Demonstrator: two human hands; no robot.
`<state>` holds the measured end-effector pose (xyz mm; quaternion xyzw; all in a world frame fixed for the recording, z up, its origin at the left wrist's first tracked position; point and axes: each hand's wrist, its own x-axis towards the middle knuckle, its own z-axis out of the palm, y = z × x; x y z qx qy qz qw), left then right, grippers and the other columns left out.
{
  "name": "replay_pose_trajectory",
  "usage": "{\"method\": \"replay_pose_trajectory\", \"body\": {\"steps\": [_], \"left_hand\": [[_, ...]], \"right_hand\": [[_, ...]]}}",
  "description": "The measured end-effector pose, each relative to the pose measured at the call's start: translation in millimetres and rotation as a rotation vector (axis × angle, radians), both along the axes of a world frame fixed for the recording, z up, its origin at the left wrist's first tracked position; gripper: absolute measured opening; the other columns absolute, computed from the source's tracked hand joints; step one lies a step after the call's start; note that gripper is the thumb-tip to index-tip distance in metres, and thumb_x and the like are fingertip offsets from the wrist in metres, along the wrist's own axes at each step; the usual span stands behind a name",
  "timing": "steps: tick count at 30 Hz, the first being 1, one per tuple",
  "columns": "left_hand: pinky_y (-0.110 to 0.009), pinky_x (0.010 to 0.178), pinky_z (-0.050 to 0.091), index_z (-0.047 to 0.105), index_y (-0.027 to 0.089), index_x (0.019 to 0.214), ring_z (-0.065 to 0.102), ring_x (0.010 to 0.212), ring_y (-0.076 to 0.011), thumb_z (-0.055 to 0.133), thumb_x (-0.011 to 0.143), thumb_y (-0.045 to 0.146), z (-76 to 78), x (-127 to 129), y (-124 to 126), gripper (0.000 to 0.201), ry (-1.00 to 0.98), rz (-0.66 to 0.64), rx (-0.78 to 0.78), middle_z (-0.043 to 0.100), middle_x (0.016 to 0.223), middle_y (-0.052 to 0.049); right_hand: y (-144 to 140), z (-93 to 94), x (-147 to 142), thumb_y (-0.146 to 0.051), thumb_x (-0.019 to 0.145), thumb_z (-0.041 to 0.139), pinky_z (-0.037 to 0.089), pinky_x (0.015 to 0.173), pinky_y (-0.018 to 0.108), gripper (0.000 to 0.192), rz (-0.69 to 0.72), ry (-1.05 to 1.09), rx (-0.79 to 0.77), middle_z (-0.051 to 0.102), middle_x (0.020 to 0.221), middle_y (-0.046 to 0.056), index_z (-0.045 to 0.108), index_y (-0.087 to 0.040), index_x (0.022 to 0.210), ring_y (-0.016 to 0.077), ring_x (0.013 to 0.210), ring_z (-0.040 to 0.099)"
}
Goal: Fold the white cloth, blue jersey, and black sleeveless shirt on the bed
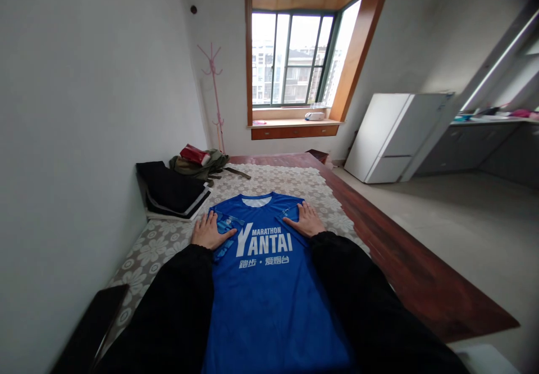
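Observation:
A blue T-shirt (269, 301) with white "Marathon Yantai" lettering lies front side up, its collar away from me. Both short sleeves are turned inward over the chest. My left hand (211, 231) rests on the left sleeve's fold, fingers stretched and thumb pointing inward. On the opposite side, my right hand (306, 220) lies on the right sleeve's fold with its fingers apart. Neither hand grips the cloth. The shirt's lower hem is outside the picture.
Under the shirt is a flowered tablecloth (147, 250) on a reddish wooden table (404, 267). Dark folded cloth (168, 186), a green bag (185, 166) and a red packet (194, 154) lie at the far left by the wall. A dark object (90, 329) sits near left. A white fridge (383, 132) stands beyond.

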<state>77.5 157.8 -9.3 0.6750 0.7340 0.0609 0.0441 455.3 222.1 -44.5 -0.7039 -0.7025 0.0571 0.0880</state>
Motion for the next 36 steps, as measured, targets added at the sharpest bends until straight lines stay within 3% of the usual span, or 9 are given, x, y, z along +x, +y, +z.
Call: {"method": "replay_pose_trajectory", "body": {"steps": [4, 8, 13, 20, 28, 36], "left_hand": [[-0.052, 0.122, 0.01, 0.031, 0.01, 0.153, 0.015, 0.153, -0.0354, 0.034, 0.067, 0.094, 3.0, -1.8, 5.6, 0.12, -0.012, 0.006, -0.023, 0.022, 0.165, -0.018], [-0.052, 0.122, 0.008, 0.03, 0.009, 0.153, 0.012, 0.154, -0.0348, 0.034, 0.069, 0.091, -4.8, -1.9, 8.5, 0.117, -0.018, 0.014, 0.031, 0.023, 0.165, -0.019], [-0.051, 0.122, 0.006, 0.022, 0.008, 0.155, 0.011, 0.154, -0.0337, 0.032, 0.071, 0.091, -8.3, -0.8, 8.5, 0.118, -0.026, 0.03, 0.043, 0.02, 0.166, -0.019], [-0.051, 0.122, 0.006, 0.018, 0.007, 0.157, 0.009, 0.154, -0.0349, 0.027, 0.07, 0.093, -6.6, -1.2, 9.0, 0.123, 0.004, 0.011, 0.028, 0.02, 0.166, -0.018], [-0.051, 0.123, 0.005, 0.019, 0.009, 0.157, 0.01, 0.154, -0.0351, 0.027, 0.07, 0.093, -9.1, -2.0, 9.2, 0.122, 0.019, 0.017, 0.042, 0.02, 0.166, -0.016], [-0.051, 0.124, 0.006, 0.021, 0.002, 0.155, 0.01, 0.154, -0.035, 0.026, 0.069, 0.094, -7.4, -0.4, 8.0, 0.127, 0.008, 0.036, 0.051, 0.021, 0.165, -0.019]], "right_hand": [[0.8, 0.3, 0.1, -0.092, 0.075, 0.027, 0.004, 0.123, 0.049, 0.116, -0.035, -0.003, 0.004, 0.018, 0.165, 0.017, 0.022, -0.01, 0.157, 0.034, 0.152, 0.011], [-0.9, -1.2, -0.8, -0.091, 0.076, 0.026, 0.004, 0.122, 0.05, 0.116, -0.027, -0.017, 0.048, 0.015, 0.166, 0.018, 0.021, -0.008, 0.157, 0.0349, 0.153, 0.007], [-1.4, -0.7, -1.4, -0.084, 0.083, 0.027, -0.009, 0.121, 0.053, 0.1, 0.081, -0.087, 0.19, 0.014, 0.167, 0.012, 0.023, -0.017, 0.158, 0.0319, 0.154, 0.002], [2.5, -5.5, 2.0, -0.087, 0.081, 0.025, -0.001, 0.122, 0.05, 0.107, 0.021, -0.038, 0.031, 0.017, 0.166, 0.015, 0.023, -0.013, 0.158, 0.0347, 0.153, 0.01], [0.1, -4.5, 1.0, -0.09, 0.078, 0.022, -0.004, 0.122, 0.053, 0.114, -0.03, -0.034, 0.04, 0.017, 0.166, 0.016, 0.018, -0.01, 0.159, 0.0359, 0.153, 0.007], [-4.4, -0.8, -0.8, -0.092, 0.075, 0.025, -0.003, 0.122, 0.05, 0.119, -0.041, -0.015, 0.04, 0.015, 0.166, 0.019, 0.015, -0.009, 0.159, 0.0348, 0.153, 0.008]]}}
